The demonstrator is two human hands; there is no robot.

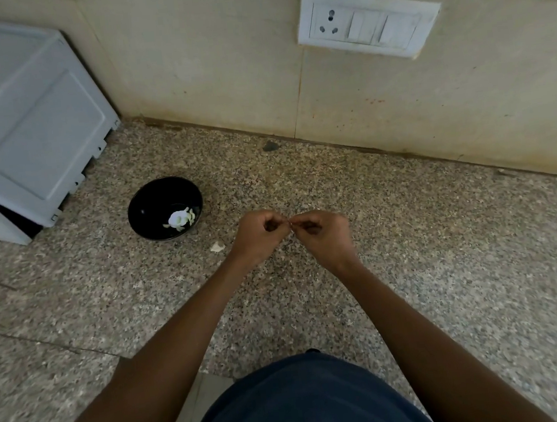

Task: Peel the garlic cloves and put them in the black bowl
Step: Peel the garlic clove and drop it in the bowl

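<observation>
A black bowl [152, 203] stands on the speckled granite counter [410, 231], left of my hands. Inside it lie a white garlic head piece [177, 218] and several pale cloves. My left hand [259, 235] and my right hand [322, 233] meet fingertip to fingertip above the counter, fingers curled, pinching a small garlic clove [290, 222] between them. Only a sliver of the clove shows. A scrap of garlic skin [217, 246] lies on the counter just left of my left hand.
A white appliance [21, 128] stands at the back left, close behind the bowl. The tiled wall carries a white socket and switch plate [367, 22]. A small dark chip [270, 146] lies near the wall.
</observation>
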